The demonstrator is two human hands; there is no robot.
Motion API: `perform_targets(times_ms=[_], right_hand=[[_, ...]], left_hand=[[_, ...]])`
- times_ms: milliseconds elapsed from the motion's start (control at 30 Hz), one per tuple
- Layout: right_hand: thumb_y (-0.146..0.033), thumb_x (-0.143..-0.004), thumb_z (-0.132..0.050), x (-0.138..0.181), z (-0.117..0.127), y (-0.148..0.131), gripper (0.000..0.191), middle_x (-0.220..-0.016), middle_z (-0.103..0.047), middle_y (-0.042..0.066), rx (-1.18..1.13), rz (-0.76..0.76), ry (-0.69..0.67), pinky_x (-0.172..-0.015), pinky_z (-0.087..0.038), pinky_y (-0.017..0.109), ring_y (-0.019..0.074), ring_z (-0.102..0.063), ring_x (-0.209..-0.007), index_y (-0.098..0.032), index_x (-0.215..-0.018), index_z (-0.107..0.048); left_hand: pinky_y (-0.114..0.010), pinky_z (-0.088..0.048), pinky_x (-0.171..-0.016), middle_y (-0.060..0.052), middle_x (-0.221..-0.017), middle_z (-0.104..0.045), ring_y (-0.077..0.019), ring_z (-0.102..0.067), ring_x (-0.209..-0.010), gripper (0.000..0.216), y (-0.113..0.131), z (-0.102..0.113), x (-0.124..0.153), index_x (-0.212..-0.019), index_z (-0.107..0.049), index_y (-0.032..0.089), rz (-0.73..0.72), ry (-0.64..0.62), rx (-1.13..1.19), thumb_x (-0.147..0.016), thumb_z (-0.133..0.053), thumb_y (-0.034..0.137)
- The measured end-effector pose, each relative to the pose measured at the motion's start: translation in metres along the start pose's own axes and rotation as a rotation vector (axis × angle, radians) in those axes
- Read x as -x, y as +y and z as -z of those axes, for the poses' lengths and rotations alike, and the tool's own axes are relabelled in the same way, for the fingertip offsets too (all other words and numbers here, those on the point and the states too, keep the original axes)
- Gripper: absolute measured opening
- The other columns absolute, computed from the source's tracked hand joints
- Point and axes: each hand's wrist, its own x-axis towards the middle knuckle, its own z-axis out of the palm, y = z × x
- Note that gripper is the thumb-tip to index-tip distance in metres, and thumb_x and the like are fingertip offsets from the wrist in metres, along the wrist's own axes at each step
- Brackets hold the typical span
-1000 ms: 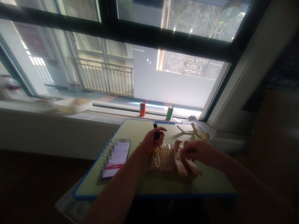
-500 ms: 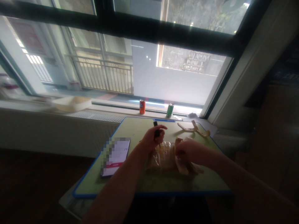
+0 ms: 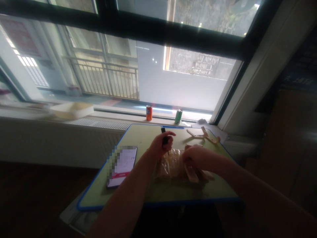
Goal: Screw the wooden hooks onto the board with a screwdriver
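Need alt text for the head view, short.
The left hand grips a dark-handled tool and the right hand rests on pale curved wooden pieces beside a clear plastic bag, on a green blue-edged table by a window. A phone lies to the left; an orange can and a green can stand on the sill.

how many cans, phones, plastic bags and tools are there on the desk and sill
cans: 2, orange can and green can
phone: 1
clear bag: 1
dark-handled tool: 1, in the left hand
total: 5
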Motion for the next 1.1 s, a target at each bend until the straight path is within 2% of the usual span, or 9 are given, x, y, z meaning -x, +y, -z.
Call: perform_targets(times_ms=[233, 333, 433, 567, 633, 767, 900, 1000, 1100], right_hand=[[-0.028, -0.083, -0.052, 0.016, 0.019, 0.004, 0.021, -0.079, -0.069, 0.001, -0.032, 0.034, 0.22, -0.064, -0.041, 0.025, 0.0127, -0.06, -0.069, -0.023, -0.089, -0.071], [-0.033, -0.084, -0.052, 0.022, 0.032, 0.004, 0.022, -0.079, -0.068, 0.001, -0.039, -0.019, 0.412, -0.058, -0.042, 0.024, 0.01, -0.057, -0.06, -0.023, -0.093, -0.07], [-0.039, -0.083, -0.054, 0.021, 0.04, 0.002, 0.033, -0.101, -0.065, 0.004, -0.081, -0.04, 0.575, -0.056, -0.046, 0.025, 0.0095, -0.057, -0.061, -0.023, -0.111, -0.062], [-0.04, -0.084, -0.053, 0.01, 0.039, -0.006, 0.051, -0.132, -0.049, 0.006, -0.123, 0.117, 0.577, -0.073, -0.051, 0.031, 0.0175, -0.057, -0.099, -0.029, -0.133, -0.043], [-0.035, -0.086, -0.052, 0.005, 0.036, -0.007, 0.045, -0.129, -0.053, 0.004, -0.131, 0.205, 0.577, -0.082, -0.049, 0.033, 0.018, -0.054, -0.107, -0.029, -0.131, -0.046], [-0.023, -0.087, -0.05, 0.0, 0.033, 0.003, 0.022, -0.101, -0.067, 0.001, -0.205, 0.309, 0.613, -0.085, -0.048, 0.031, 0.0142, -0.059, -0.095, -0.025, -0.103, -0.065], [-0.028, -0.08, -0.061, 0.005, 0.034, 0.025, 0.019, -0.092, -0.069, 0.001, -0.443, 0.101, 0.807, -0.074, -0.052, 0.03, 0.0156, -0.063, -0.083, -0.024, -0.097, -0.067], [-0.03, -0.075, -0.067, 0.006, 0.034, 0.038, 0.016, -0.084, -0.069, 0.002, -0.642, -0.026, 0.998, -0.068, -0.053, 0.031, 0.0166, -0.064, -0.076, -0.023, -0.089, -0.068], [-0.029, -0.075, -0.066, 0.004, 0.027, 0.046, 0.02, -0.091, -0.069, 0.002, -0.824, 0.031, 1.104, -0.073, -0.053, 0.032, 0.0168, -0.064, -0.081, -0.024, -0.094, -0.067]], left_hand=[[-0.019, -0.027, -0.043, 0.001, -0.064, -0.048, -0.0035, -0.034, -0.044, 0.025, 0.002, -0.004, 0.004, -0.092, -0.059, 0.011, 0.008, -0.101, 0.022, -0.071, -0.05, 0.019], [-0.023, -0.036, -0.054, -0.003, -0.074, -0.052, -0.0072, -0.043, -0.057, 0.035, 0.0, -0.011, 0.007, -0.097, -0.059, 0.009, -0.065, -0.11, 0.032, -0.065, -0.048, 0.015], [-0.025, -0.039, -0.063, -0.004, -0.084, -0.053, -0.0091, -0.047, -0.068, 0.038, -0.004, -0.021, 0.012, -0.103, -0.059, 0.011, -0.192, -0.077, -0.075, -0.066, -0.048, 0.013], [-0.025, -0.039, -0.066, -0.004, -0.089, -0.055, -0.0098, -0.048, -0.072, 0.031, -0.008, -0.035, 0.019, -0.108, -0.058, 0.016, -0.227, -0.053, -0.349, -0.079, -0.049, 0.017], [-0.026, -0.041, -0.068, -0.005, -0.089, -0.056, -0.0113, -0.049, -0.076, 0.024, -0.011, -0.042, 0.021, -0.105, -0.059, 0.016, -0.269, -0.1, -0.475, -0.083, -0.05, 0.022], [-0.028, -0.044, -0.073, -0.006, -0.092, -0.058, -0.0135, -0.052, -0.082, 0.021, -0.01, -0.055, 0.02, -0.103, -0.059, 0.016, -0.395, -0.183, -0.678, -0.085, -0.052, 0.024], [-0.028, -0.045, -0.066, -0.005, -0.089, -0.061, -0.0119, -0.053, -0.074, 0.026, 0.008, -0.069, 0.01, -0.106, -0.058, 0.017, -0.319, -0.158, -0.912, -0.085, -0.052, 0.031], [-0.027, -0.044, -0.065, -0.002, -0.079, -0.062, -0.0112, -0.054, -0.069, 0.02, 0.026, -0.081, -0.005, -0.093, -0.064, 0.017, -0.33, -0.163, -1.181, -0.081, -0.057, 0.031], [-0.025, -0.039, -0.057, 0.0, -0.065, -0.058, -0.0088, -0.048, -0.057, 0.017, 0.032, -0.089, -0.022, -0.081, -0.065, 0.016, -0.358, -0.136, -1.276, -0.08, -0.057, 0.031]])
